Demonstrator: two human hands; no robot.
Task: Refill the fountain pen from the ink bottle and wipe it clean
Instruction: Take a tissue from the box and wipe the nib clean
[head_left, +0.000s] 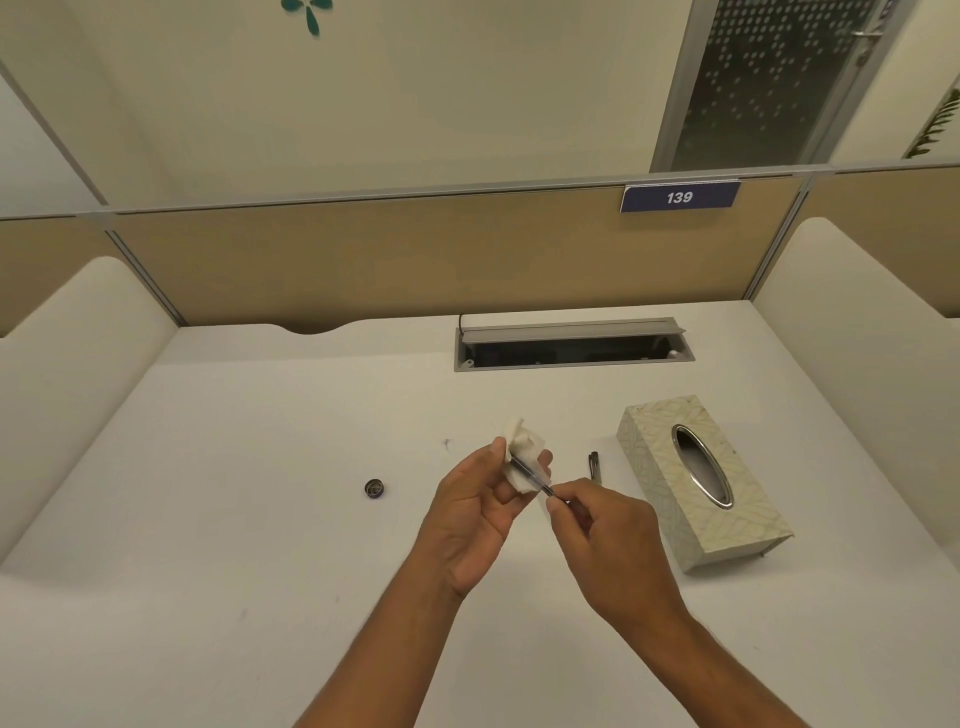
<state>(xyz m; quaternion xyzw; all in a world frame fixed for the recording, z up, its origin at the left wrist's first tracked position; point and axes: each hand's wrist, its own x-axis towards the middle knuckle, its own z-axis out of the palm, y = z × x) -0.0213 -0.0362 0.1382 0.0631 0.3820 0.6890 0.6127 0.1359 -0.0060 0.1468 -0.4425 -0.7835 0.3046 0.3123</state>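
My left hand (475, 519) holds a crumpled white tissue (524, 454) pinched around the front part of a thin dark fountain pen (532, 477). My right hand (608, 540) grips the pen's rear end between thumb and fingertips. The pen slants from upper left to lower right, above the white desk (260, 519). Its tip is hidden inside the tissue. A small round dark item, an ink bottle or its cap (374, 488), sits on the desk to the left of my hands. A dark pen cap (595, 466) lies to the right of my hands.
A patterned tissue box (748, 519) with an oval metal slot lies at the right. An open grey cable tray (571, 348) is set into the desk at the back. Beige partitions with a "139" sign (679, 197) enclose the desk.
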